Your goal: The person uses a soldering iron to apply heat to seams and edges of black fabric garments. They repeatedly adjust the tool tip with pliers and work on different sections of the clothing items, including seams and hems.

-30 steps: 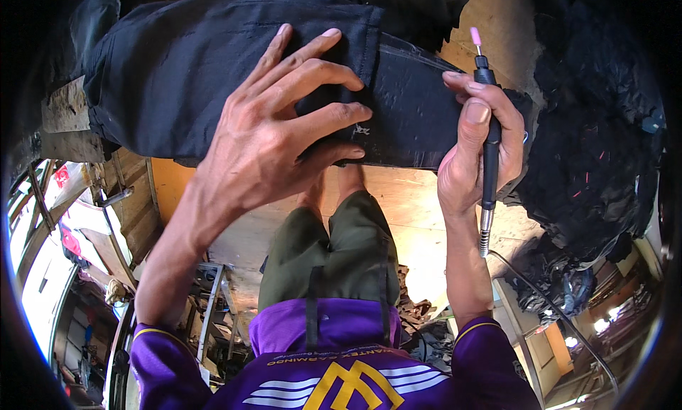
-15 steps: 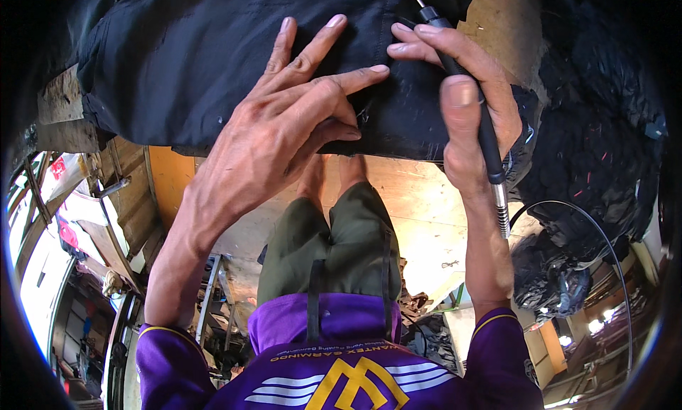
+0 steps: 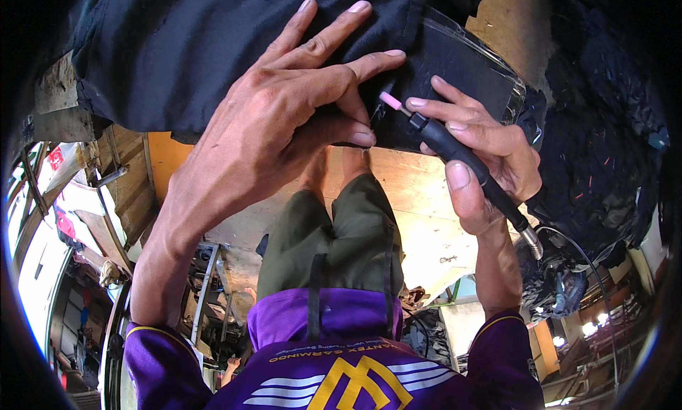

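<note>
My left hand [image 3: 284, 112] lies over the black cloth [image 3: 177, 62], three fingers spread on it. Its thumb and forefinger are pinched together at the cloth's near edge; what lies between the tips is mostly hidden. In my right hand [image 3: 497, 144] is a black rotary tool handpiece [image 3: 455, 151] with a pink grinding tip [image 3: 390, 100]. The tip points up and left, just right of the pinch, beside the cloth's stitched edge. It is unclear whether the tip touches anything. Under the cloth, a glossy black board [image 3: 469, 62] shows on the right.
A flexible cable [image 3: 593, 268] trails from the handpiece down the right side. Dark crumpled cloth [image 3: 597, 140] is heaped at right. Bare wood [image 3: 508, 19] shows behind the board. Below are a light wooden surface [image 3: 426, 197] and my legs; metal frames [image 3: 206, 289] stand lower left.
My right hand has lowered and turned the handpiece, bringing its pink tip down toward my left thumb. My left hand has shifted slightly right, and more of the glossy board shows.
</note>
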`<control>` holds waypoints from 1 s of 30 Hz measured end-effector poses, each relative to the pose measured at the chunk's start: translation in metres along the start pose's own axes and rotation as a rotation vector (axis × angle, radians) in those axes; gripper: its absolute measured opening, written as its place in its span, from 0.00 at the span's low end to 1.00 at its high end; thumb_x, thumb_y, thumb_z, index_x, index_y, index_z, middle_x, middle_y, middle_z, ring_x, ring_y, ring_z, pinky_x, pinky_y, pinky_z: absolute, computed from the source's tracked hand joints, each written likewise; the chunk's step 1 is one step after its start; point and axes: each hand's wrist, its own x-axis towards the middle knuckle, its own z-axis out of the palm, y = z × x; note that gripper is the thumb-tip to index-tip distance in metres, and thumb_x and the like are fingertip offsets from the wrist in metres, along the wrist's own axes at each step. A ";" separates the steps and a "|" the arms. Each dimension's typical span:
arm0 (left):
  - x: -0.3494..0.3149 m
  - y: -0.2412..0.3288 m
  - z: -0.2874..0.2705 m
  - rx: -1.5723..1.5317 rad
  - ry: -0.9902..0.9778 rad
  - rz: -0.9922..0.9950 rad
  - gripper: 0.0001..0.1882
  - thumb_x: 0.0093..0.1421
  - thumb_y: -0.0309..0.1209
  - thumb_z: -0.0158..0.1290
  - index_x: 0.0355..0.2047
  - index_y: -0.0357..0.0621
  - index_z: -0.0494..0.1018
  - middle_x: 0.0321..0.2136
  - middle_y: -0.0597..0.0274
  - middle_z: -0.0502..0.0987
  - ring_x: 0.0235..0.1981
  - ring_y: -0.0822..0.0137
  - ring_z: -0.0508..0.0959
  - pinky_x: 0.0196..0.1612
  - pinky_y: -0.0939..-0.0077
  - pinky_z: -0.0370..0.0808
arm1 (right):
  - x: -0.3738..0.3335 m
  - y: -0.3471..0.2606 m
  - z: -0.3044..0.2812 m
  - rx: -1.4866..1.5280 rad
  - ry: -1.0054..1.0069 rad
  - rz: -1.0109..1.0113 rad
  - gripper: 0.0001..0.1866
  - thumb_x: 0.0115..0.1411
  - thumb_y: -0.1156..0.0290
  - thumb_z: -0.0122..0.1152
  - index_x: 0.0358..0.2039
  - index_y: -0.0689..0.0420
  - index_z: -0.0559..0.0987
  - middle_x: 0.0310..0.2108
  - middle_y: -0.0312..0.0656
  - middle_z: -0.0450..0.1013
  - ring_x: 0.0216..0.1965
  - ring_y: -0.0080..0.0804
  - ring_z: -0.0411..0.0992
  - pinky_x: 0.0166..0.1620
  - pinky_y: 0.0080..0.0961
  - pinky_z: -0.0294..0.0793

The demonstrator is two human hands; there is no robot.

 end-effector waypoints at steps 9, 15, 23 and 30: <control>-0.002 -0.007 0.004 0.043 -0.018 0.010 0.08 0.59 0.35 0.66 0.29 0.47 0.79 0.63 0.54 0.81 0.79 0.46 0.58 0.81 0.36 0.38 | 0.006 -0.001 -0.002 -0.009 -0.059 -0.009 0.12 0.64 0.75 0.56 0.47 0.66 0.75 0.42 0.69 0.82 0.52 0.64 0.83 0.66 0.76 0.67; -0.004 -0.008 -0.002 0.024 -0.085 -0.044 0.12 0.62 0.39 0.64 0.28 0.47 0.78 0.65 0.52 0.79 0.80 0.46 0.55 0.81 0.35 0.35 | 0.001 0.001 -0.003 0.047 -0.078 -0.030 0.15 0.66 0.79 0.53 0.53 0.65 0.73 0.42 0.69 0.81 0.53 0.66 0.82 0.67 0.76 0.67; 0.008 -0.003 -0.033 -0.206 -0.341 0.101 0.23 0.57 0.56 0.68 0.20 0.49 0.86 0.80 0.37 0.49 0.82 0.35 0.40 0.75 0.25 0.23 | -0.008 0.018 -0.010 0.366 0.577 0.106 0.23 0.73 0.59 0.42 0.62 0.56 0.70 0.45 0.57 0.83 0.55 0.68 0.81 0.70 0.67 0.68; 0.014 -0.020 -0.047 -0.661 -0.244 0.074 0.30 0.65 0.65 0.57 0.27 0.50 0.83 0.73 0.26 0.60 0.77 0.30 0.55 0.75 0.30 0.30 | 0.005 0.015 -0.003 0.298 0.631 0.178 0.23 0.75 0.60 0.41 0.64 0.57 0.71 0.48 0.58 0.82 0.54 0.64 0.82 0.68 0.61 0.74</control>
